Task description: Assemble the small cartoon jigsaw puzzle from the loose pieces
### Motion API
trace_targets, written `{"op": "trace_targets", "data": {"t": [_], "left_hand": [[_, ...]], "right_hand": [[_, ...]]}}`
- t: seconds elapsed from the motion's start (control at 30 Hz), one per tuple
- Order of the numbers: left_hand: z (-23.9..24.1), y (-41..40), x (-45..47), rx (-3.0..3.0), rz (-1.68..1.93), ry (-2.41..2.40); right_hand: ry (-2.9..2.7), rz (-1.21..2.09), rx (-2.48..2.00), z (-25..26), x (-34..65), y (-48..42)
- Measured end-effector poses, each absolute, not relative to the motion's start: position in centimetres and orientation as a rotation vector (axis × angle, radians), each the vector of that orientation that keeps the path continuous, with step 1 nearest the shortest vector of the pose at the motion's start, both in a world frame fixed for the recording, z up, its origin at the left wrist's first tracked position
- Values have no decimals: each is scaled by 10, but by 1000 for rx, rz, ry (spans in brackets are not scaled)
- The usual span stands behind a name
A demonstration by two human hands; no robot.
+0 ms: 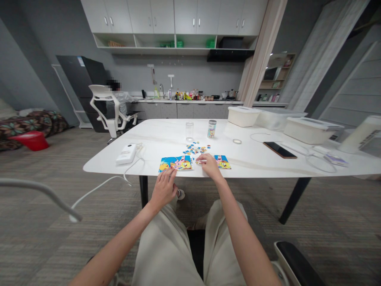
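Note:
My left hand (165,183) lies with its fingers stretched out at the lower edge of a blue and yellow cartoon puzzle section (176,163) near the table's front edge. My right hand (210,165) is to its right, with thumb and fingers pinched on a small puzzle piece (198,161), partly hidden by the fingertips. Just beyond that hand lies a colourful cartoon picture (223,161), its left part covered by the hand. Loose jigsaw pieces (195,149) are scattered behind both hands.
On the white table (149,137) stand a clear jar (189,131) and a cartoon-labelled can (211,129), with a ring-shaped lid (237,141) nearby. A power strip (127,154) is left; a phone (279,149), cables and storage boxes (312,130) are right. Another person sits on a white chair (102,103).

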State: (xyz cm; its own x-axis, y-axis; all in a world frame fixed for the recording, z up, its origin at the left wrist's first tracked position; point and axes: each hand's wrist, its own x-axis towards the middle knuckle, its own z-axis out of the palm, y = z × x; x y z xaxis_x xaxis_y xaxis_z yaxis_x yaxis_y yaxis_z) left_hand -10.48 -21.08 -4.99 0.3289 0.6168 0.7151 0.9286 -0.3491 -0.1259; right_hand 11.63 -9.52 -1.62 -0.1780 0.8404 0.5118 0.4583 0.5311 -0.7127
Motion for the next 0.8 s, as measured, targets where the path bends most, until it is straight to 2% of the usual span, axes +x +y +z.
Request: {"op": "trace_targets", "data": {"t": [0.8], "left_hand": [[-51, -211, -105, -2087, -792, -1371]], "right_hand": [[-1836, 547, -1127, -18, 112, -94]]}}
